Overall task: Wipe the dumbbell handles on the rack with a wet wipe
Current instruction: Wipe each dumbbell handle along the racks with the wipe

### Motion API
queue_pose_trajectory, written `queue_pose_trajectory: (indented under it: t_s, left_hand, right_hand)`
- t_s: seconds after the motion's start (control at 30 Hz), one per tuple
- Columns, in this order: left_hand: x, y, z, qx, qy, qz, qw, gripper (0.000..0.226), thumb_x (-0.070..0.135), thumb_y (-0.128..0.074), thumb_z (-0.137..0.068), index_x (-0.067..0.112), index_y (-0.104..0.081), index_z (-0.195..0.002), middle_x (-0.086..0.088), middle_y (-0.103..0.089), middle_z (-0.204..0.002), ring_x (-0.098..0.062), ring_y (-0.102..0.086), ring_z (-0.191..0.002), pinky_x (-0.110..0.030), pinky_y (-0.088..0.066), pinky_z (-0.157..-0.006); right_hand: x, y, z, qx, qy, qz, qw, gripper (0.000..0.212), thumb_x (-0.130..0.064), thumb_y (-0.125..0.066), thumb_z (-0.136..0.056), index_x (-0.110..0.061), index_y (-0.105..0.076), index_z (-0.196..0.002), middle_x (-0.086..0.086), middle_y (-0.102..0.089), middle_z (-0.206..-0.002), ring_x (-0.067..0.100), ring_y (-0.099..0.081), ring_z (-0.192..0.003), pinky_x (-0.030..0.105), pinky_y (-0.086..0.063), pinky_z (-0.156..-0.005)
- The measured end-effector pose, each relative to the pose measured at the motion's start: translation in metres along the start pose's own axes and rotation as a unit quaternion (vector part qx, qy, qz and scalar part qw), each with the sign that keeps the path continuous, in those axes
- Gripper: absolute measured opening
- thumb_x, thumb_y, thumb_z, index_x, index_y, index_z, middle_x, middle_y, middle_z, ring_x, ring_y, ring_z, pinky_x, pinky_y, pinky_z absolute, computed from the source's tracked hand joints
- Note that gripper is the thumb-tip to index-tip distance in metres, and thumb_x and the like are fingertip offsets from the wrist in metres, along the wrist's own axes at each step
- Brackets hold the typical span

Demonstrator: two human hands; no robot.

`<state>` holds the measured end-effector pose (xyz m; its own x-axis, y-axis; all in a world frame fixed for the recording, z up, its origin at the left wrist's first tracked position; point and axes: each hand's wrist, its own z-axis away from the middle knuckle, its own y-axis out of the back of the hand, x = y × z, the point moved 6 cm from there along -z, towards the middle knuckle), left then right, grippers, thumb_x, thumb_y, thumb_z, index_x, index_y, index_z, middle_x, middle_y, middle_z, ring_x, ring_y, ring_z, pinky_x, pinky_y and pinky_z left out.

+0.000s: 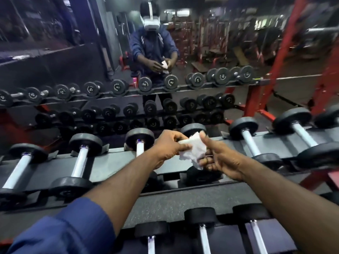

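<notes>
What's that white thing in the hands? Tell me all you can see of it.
The wet wipe is white, thin and crumpled, its lower corner hanging loose. The left hand pinches its left edge, the right hand its right side. It is held above the dumbbell rack, touching no dumbbell.

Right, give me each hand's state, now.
Left hand: closed, pinching the wet wipe above the rack.
Right hand: closed, pinching the same wipe from the other side.
</notes>
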<state>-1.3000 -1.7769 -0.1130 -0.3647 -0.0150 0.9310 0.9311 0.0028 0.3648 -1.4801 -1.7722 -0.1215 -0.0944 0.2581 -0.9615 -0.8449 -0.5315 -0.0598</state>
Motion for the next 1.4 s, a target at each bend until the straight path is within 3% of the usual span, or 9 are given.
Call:
queue_pose_trajectory:
  t_s: [0.13,0.27,0.47,0.63,0.7,0.83,1.03,1.23,1.4]
  left_hand:
    - [0.004,-0.022,-0.009,0.003,0.017,0.002,1.000,0.008,0.012,-0.084,-0.087,0.009,-0.078,-0.091,-0.002,-0.075,-0.080,-0.012,-0.063,-0.073,-0.029,-0.052,-0.068]
    - [0.006,-0.044,-0.021,0.004,0.040,0.007,0.999,0.012,0.012,-0.081,-0.091,0.014,-0.075,-0.080,0.004,-0.074,-0.076,-0.016,-0.065,-0.072,-0.036,-0.051,-0.070]
    - [0.006,-0.061,-0.041,0.027,0.051,0.014,0.998,0.012,0.013,-0.080,-0.091,0.008,-0.073,-0.084,-0.002,-0.070,-0.077,-0.012,-0.063,-0.068,-0.033,-0.049,-0.069]
    - [0.000,-0.068,-0.054,0.063,0.048,0.030,0.996,0.010,0.014,-0.081,-0.091,0.010,-0.074,-0.085,-0.001,-0.071,-0.080,-0.010,-0.064,-0.074,-0.030,-0.053,-0.071]
    - [-0.005,-0.070,-0.060,0.077,0.040,0.060,0.994,0.010,0.013,-0.081,-0.091,0.006,-0.075,-0.090,-0.008,-0.073,-0.084,-0.015,-0.067,-0.078,-0.042,-0.058,-0.081]
    - [-0.014,-0.071,-0.064,0.100,0.037,0.123,0.987,0.016,0.012,-0.078,-0.093,-0.001,-0.070,-0.096,-0.023,-0.075,-0.096,-0.024,-0.070,-0.085,-0.051,-0.058,-0.090]
    - [-0.025,-0.066,-0.063,0.115,0.042,0.177,0.977,0.012,0.003,-0.079,-0.090,0.006,-0.068,-0.087,-0.016,-0.072,-0.087,-0.026,-0.069,-0.083,-0.040,-0.057,-0.081]
    - [-0.035,-0.041,-0.065,0.240,0.054,0.067,0.967,0.028,0.000,-0.086,-0.081,0.013,-0.065,-0.095,-0.009,-0.072,-0.094,-0.015,-0.065,-0.075,-0.033,-0.061,-0.077]
    - [-0.030,-0.017,-0.077,0.256,0.003,-0.070,0.964,0.034,0.003,-0.072,-0.084,0.029,-0.068,-0.105,0.008,-0.064,-0.113,-0.006,-0.061,-0.103,-0.014,-0.049,-0.082]
  right_hand:
    - [-0.010,0.046,0.003,0.145,0.110,0.131,0.975,0.030,-0.013,-0.086,-0.079,-0.007,-0.070,-0.103,0.016,-0.071,-0.083,0.011,-0.056,-0.058,0.022,-0.043,-0.047]
    - [-0.009,0.094,0.001,0.275,0.126,0.106,0.947,0.028,-0.032,-0.079,-0.086,-0.009,-0.067,-0.076,-0.001,-0.058,-0.066,0.011,-0.048,-0.059,0.023,-0.038,-0.050]
    - [0.023,0.122,-0.040,0.252,0.049,0.008,0.966,0.045,-0.064,-0.073,-0.068,-0.026,-0.054,-0.084,0.003,-0.064,-0.088,0.024,-0.064,-0.080,0.041,-0.057,-0.070]
    - [-0.017,0.123,-0.023,0.394,0.295,0.280,0.824,0.043,-0.037,-0.077,-0.083,-0.025,-0.043,-0.106,-0.003,-0.048,-0.109,0.019,-0.055,-0.091,0.029,-0.045,-0.079]
    - [-0.012,0.122,-0.038,0.373,0.251,0.272,0.851,0.037,-0.044,-0.075,-0.085,-0.025,-0.051,-0.104,-0.006,-0.054,-0.101,0.014,-0.055,-0.087,0.025,-0.040,-0.072]
    - [0.022,0.113,-0.083,0.216,0.032,-0.020,0.976,0.036,-0.046,-0.078,-0.081,-0.014,-0.064,-0.092,-0.004,-0.064,-0.077,0.021,-0.062,-0.072,0.039,-0.051,-0.066]
    - [0.031,0.092,-0.097,0.109,0.019,-0.107,0.988,0.020,-0.023,-0.070,-0.095,-0.004,-0.072,-0.101,0.025,-0.074,-0.100,0.037,-0.068,-0.084,0.043,-0.051,-0.074]
    - [0.027,0.089,-0.090,0.066,0.005,-0.169,0.983,0.011,-0.016,-0.072,-0.090,-0.018,-0.070,-0.080,0.003,-0.073,-0.081,0.011,-0.062,-0.064,0.027,-0.047,-0.059]
    - [0.039,0.132,-0.084,0.415,0.008,-0.138,0.899,0.004,-0.017,-0.070,-0.078,-0.016,-0.067,-0.076,0.002,-0.071,-0.071,0.019,-0.063,-0.056,0.036,-0.055,-0.055]
